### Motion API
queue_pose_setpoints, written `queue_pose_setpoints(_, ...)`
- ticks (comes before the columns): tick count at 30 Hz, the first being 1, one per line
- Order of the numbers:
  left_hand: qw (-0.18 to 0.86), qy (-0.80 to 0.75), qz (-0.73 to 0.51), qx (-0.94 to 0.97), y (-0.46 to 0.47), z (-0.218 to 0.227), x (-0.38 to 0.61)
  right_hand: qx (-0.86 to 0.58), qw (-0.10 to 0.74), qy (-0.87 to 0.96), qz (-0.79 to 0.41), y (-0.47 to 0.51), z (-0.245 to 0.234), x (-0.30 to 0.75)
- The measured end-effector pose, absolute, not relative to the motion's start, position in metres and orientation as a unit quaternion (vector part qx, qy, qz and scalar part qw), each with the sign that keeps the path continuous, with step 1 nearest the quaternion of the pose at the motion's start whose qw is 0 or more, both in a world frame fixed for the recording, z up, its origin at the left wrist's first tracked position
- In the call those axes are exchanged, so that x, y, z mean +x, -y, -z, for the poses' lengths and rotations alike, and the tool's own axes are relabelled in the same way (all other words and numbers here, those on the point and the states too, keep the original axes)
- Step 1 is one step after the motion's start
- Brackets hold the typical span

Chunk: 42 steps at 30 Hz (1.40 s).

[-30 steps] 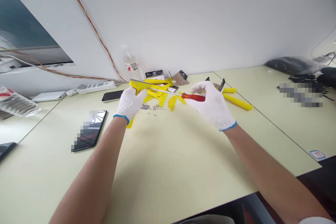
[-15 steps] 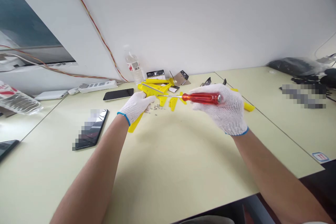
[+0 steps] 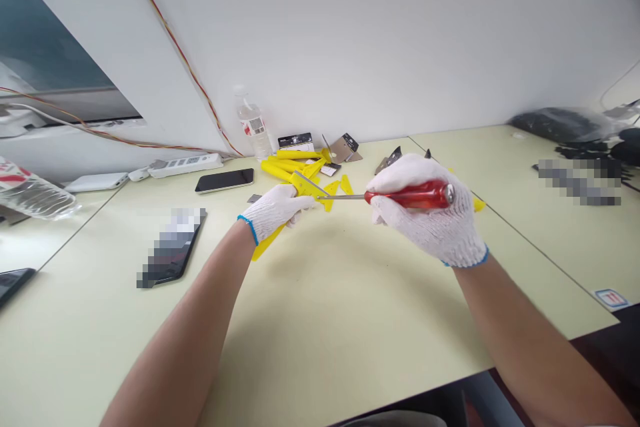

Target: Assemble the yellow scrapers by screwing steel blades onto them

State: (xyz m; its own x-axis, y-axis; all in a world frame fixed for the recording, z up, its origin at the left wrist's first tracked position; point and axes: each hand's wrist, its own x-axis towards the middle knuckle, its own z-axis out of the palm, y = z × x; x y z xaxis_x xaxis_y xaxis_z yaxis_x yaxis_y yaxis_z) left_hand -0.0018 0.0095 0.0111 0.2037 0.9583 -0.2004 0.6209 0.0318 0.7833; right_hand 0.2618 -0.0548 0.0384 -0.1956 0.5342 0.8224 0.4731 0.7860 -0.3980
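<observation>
Left hand: in a white knit glove with a blue cuff (image 3: 273, 213), it's wrapped firmly around a yellow plastic scraper with a thin metal edge (image 3: 301, 185), head poking out past the fingers, handle slanting down below the palm.
Right hand: gloved to match (image 3: 427, 220), closed snugly on a screwdriver with a translucent red handle and slim metal shaft (image 3: 411, 196), thumb and fingers along the grip.
Screwdriver tip: right up at the scraper's head, by the left fingertips; whether it sits in a screw, I can't tell.
Yellow pile: long yellow plastic handles (image 3: 285, 167) lie just beyond the left hand, small flat yellow pieces (image 3: 346, 183) between and beyond both hands.
Metal plate: a small grey one (image 3: 254, 198) rests just beside the left hand.
Step in hand: screwdriver work at the scraper's head, by the look of it.
Next move: calls, I'd judge, for a rock-steady left hold, the shaft lined up square, and a controlled right-hand twist, gloved fingertips clear of the tip.
</observation>
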Motion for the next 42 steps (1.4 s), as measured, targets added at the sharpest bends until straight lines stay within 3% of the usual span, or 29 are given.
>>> queue_pose_setpoints(9, 0.392, -0.613, -0.273, 0.629, -0.015, -0.012, -0.009, -0.297, 0.436, 0.814, -0.242, 0.067, -0.059, 0.265)
queue_pose_setpoints(12, 0.391, -0.618, -0.29, 0.617, -0.016, -0.012, -0.013, -0.29, 0.409, 0.829, -0.248, 0.066, -0.064, 0.268)
queue_pose_setpoints(17, 0.384, -0.606, -0.285, 0.635, -0.01, -0.017, -0.012, -0.275, 0.442, 0.838, -0.167, 0.064, -0.059, 0.27)
queue_pose_setpoints(25, 0.323, -0.644, -0.254, 0.645, -0.013, -0.015, -0.007, -0.309, 0.6, 0.719, -0.167, 0.056, -0.027, 0.253)
queue_pose_setpoints(30, 0.323, -0.629, -0.285, 0.648, -0.014, -0.013, -0.001, -0.357, 0.647, 0.666, -0.101, 0.059, -0.013, 0.246)
queue_pose_setpoints(42, 0.331, -0.621, -0.259, 0.661, -0.013, -0.017, -0.005, -0.298, 0.521, 0.763, -0.239, 0.061, -0.045, 0.261)
